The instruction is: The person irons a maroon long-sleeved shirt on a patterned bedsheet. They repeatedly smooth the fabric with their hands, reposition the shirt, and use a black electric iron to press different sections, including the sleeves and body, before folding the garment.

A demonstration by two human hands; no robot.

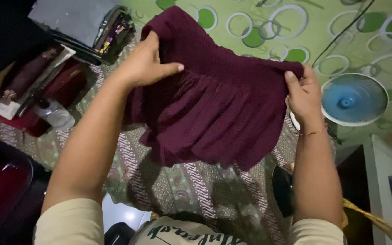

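Note:
A dark maroon pleated garment (214, 113) hangs in the air in front of me, held up by its top edge. My left hand (146, 63) grips the upper left part of the cloth, thumb pointing right. My right hand (302, 97) pinches the upper right corner, with a thin red thread bracelet on the wrist. The garment's lower hem dangles above a surface covered in a brown and white batik cloth (196, 186).
A small blue and white fan (354, 100) stands at the right against a green wall with white rings (296, 27). A black clothes iron (282, 190) sits near my right forearm. Folded items and a clear bottle (57, 113) lie at the left.

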